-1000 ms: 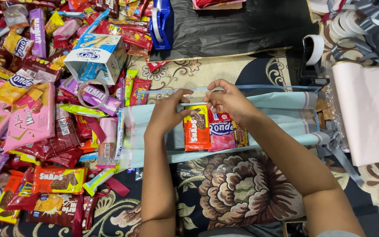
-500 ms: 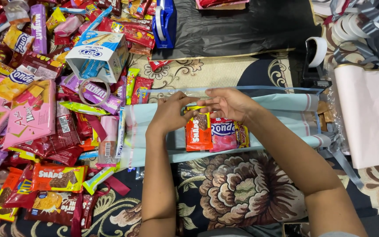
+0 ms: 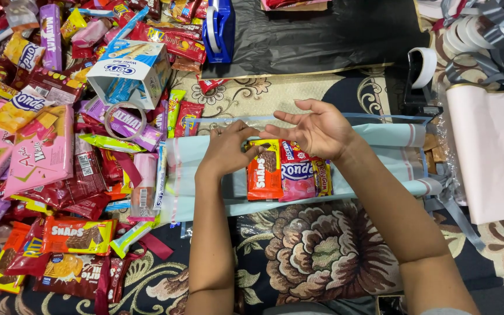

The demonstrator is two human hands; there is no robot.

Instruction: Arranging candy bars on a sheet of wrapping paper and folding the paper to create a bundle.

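Head view, left hand: the left hand (image 3: pixel 227 150) is laid palm down on the pale blue cellophane wrapping sheet (image 3: pixel 380 153), its fingers (image 3: pixel 251 153) curled loosely and touching the top left edge of the orange snack packet (image 3: pixel 265 170); nothing is gripped.
Head view, right hand: the right hand (image 3: pixel 316 129) is held palm up just above the packets, fingers spread open and empty.
Head view, packets: the orange snack packet is seen lying flat beside a pink biscuit packet (image 3: pixel 297 171) and a narrow yellow sweet packet (image 3: pixel 322 177), side by side, touching, near the middle of the sheet.
Head view, sheet: the sheet is spread crosswise over a dark floral carpet (image 3: pixel 298 256).
Head view, left side: a large heap of pink, red and purple snack packets (image 3: pixel 42 151) is piled on the floor, with a white and blue wafer box (image 3: pixel 128 73) tipped on top and a clear roll of tape (image 3: pixel 125 119) just below it.
Head view, right side: a roll of pale pink wrapping paper (image 3: pixel 488 151) is seen near a black tape dispenser (image 3: pixel 420 81).
Head view, top: a black plastic sheet (image 3: pixel 322 32) is laid out, with a blue bag (image 3: pixel 219 26) at its left edge.
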